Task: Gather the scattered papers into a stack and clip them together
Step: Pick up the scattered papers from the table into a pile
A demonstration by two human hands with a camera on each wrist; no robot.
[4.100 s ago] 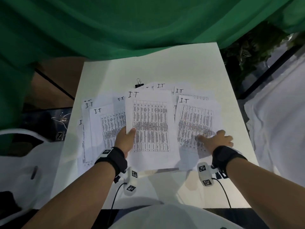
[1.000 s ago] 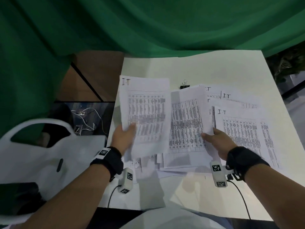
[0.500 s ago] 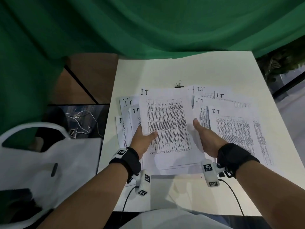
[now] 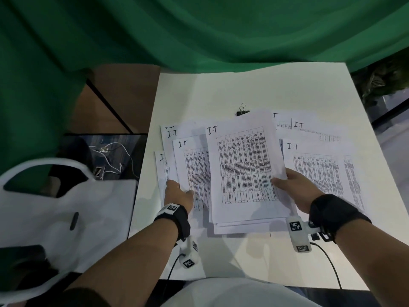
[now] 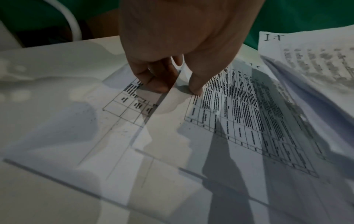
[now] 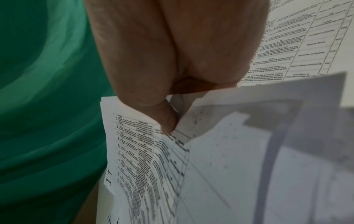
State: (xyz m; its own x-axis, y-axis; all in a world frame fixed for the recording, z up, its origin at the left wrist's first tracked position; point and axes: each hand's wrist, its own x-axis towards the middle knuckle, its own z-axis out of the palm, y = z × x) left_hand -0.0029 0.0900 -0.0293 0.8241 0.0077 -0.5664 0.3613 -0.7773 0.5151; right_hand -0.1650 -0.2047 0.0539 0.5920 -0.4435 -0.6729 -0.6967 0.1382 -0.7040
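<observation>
Two hands work: right hand (image 4: 294, 187) pinches the gathered stack (image 4: 245, 165), left hand (image 4: 178, 192) pinches a loose sheet (image 4: 192, 165) (sheets may slip askew).

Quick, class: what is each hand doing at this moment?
Left hand: pinching the edge of a loose sheet on the table.
Right hand: gripping the gathered stack by its right edge.

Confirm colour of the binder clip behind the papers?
Black body with silver wire handles; the binder clip shows best in the head view.
</observation>
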